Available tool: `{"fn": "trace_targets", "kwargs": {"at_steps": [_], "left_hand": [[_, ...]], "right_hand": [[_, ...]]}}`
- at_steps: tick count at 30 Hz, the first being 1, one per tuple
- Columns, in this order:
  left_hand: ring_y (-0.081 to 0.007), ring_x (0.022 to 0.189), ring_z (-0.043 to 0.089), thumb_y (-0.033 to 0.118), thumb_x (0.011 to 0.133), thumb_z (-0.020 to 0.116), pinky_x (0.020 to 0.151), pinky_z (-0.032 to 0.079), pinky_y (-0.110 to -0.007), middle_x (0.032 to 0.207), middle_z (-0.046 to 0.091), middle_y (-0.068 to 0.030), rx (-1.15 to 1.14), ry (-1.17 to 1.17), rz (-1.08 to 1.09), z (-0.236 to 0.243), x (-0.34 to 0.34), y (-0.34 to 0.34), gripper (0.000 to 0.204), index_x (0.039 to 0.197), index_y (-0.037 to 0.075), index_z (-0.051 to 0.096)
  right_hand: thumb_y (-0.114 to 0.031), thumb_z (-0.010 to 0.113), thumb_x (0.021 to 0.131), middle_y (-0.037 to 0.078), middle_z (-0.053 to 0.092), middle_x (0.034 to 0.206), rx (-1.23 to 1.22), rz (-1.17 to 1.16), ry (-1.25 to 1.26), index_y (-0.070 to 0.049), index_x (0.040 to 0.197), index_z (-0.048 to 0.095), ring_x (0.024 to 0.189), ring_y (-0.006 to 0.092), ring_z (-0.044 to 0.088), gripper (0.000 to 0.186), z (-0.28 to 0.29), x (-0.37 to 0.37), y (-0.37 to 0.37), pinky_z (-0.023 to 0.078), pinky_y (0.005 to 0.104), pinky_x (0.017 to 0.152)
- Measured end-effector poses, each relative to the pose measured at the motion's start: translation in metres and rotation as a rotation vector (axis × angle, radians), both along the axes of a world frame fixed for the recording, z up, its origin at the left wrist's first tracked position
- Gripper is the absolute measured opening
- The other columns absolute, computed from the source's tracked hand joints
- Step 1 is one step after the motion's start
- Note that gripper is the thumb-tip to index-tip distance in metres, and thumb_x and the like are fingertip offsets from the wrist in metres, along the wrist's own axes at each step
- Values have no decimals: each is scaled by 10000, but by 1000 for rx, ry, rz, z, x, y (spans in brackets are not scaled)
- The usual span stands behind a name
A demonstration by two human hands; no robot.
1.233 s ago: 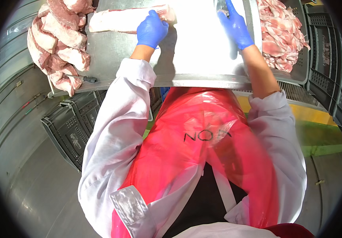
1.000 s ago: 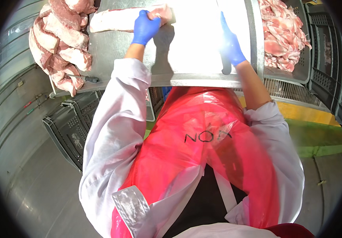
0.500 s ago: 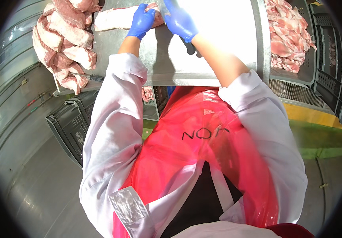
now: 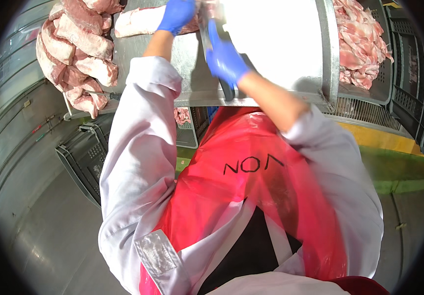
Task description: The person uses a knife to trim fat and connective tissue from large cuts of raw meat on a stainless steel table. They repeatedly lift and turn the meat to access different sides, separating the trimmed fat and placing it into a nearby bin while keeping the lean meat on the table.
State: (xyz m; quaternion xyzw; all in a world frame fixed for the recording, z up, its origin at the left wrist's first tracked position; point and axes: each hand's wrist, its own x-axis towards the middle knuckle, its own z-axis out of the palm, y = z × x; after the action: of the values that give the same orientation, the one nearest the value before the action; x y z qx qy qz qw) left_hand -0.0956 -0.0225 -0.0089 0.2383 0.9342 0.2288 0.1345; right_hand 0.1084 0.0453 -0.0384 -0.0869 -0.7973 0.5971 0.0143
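Observation:
A long, pale slab of raw meat (image 4: 138, 23) lies across the top of the metal work table (image 4: 143, 59). My left hand (image 4: 177, 15), in a blue glove, grips the slab's right end, fingers curled. My right hand (image 4: 224, 59), also gloved in blue, is closed on a knife (image 4: 228, 91), dark handle toward me and blade pointing away, at the slab's right end beside my left hand. The blade is blurred.
Large raw meat cuts (image 4: 74, 39) are piled at left, near a dark-handled tool (image 4: 113, 96). At right, a grey tray (image 4: 381, 86) holds pink trimmings (image 4: 359, 44). Dark crates (image 4: 79, 152) stand at lower left and far right; another crate (image 4: 189, 135) sits below the table.
My right hand has moved left with the knife to the slab's end, then slightly toward me over the last half second. My left hand has shifted away from me along the slab's end.

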Motion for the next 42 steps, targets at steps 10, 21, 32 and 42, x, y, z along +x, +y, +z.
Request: {"fn": "trace_targets", "kwargs": {"at_steps": [10,21,32,42], "left_hand": [[-162,834,602,160,893,602,732,515,-287,949,600,-68,618,-376,589,-18,10,-114,357,1206,29,488],[-276,828,689,205,840,727,759,548,-387,994,689,-199,564,181,508,-41,93,-26,392,1077,-59,560],[-440,923,681,297,942,566,836,529,-505,948,692,-279,-34,175,144,34,96,14,350,1075,-27,576],[-381,773,697,141,891,569,712,547,-474,844,687,-219,269,408,183,4,89,17,155,975,13,592]], "right_hand": [[-200,554,988,-53,502,658,-159,-363,-88,-190,1621,175,527,49,433,738,60,41,135,442,240,524],[-189,511,973,166,695,852,-203,-79,22,-259,1619,92,597,225,667,774,11,8,95,559,391,615],[-222,581,992,190,598,1332,-328,-100,-48,-16,1443,412,1130,314,627,523,-54,12,-34,503,447,982],[-214,593,1017,87,576,1264,-592,47,-250,-30,1450,393,1168,197,539,511,-101,-1,-36,453,360,1001]]}}
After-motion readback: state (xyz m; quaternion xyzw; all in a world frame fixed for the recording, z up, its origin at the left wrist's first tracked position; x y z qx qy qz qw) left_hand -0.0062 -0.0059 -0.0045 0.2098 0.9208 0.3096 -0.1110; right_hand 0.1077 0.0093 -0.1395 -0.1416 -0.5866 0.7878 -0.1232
